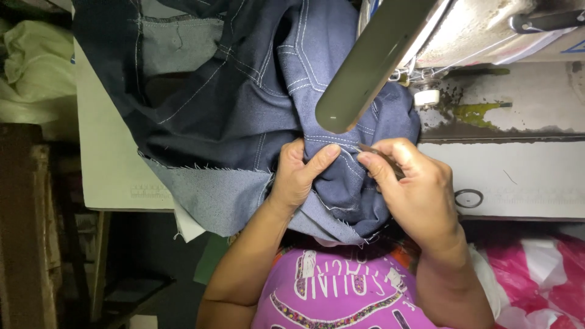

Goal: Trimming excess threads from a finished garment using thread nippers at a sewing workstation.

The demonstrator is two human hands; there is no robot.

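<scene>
A dark blue denim garment with white topstitching lies bunched over the sewing table, its paler inside face turned out along the near edge. My left hand pinches a stitched fold of it near the middle, thumb on top. My right hand grips the same fold from the right and holds a small dark tool between thumb and fingers, its tip against the seam. Both hands sit just below the grey-green arm of the sewing machine.
The sewing machine head rises at the upper right above a worn white table top with a round hole. A pale cloth bundle lies far left. A pink and white plastic bag sits at the lower right.
</scene>
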